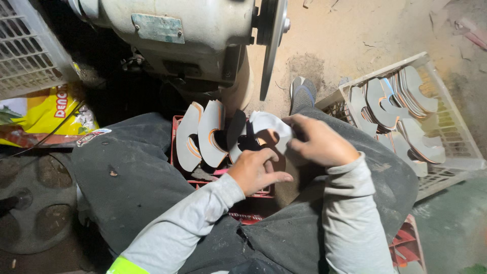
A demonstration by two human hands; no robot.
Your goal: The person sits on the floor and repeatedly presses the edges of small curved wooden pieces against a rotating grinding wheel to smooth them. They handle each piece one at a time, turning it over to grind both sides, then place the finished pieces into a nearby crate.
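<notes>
Both hands pinch one curved metal blade (269, 127) over the red crate (176, 133): left hand (256, 170) below, right hand (317, 142) above. Three more blades (208, 133) stand in the crate's far edge.

Far left I note a crumpled yellow snack bag (43, 114) with red lettering, under a white mesh crate (28, 45). A rectangular greenish metal plate (157, 28) sits on the grinder housing (203, 30).
</notes>
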